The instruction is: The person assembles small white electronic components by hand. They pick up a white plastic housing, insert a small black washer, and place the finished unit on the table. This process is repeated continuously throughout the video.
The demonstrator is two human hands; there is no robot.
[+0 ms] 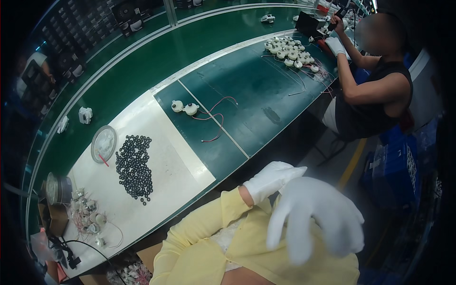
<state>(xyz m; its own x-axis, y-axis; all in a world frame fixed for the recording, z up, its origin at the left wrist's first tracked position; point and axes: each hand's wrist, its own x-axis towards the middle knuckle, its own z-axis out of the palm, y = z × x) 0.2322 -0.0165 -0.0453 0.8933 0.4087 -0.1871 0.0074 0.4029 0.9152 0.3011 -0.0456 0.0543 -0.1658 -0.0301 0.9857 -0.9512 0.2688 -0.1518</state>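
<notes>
Left grip (271,183): white-gloved, fingers bent together at the upper edge of the right glove (319,202); overlapped in view, so whether it pinches the fabric or merely rests beside it cannot be told. Right grip (316,221): fingers spread and released, blurred, nothing seen in the palm; its glove lies just right of and below the left grip.
Surface (173,166): left of both grips, below neither.
Black rings (134,166): loose cluster, well left of the left grip.
White round wired components (191,109): two, nearer, up and left of the left grip.
Clear round dish (114,137): farther left, beyond the rings.
</notes>
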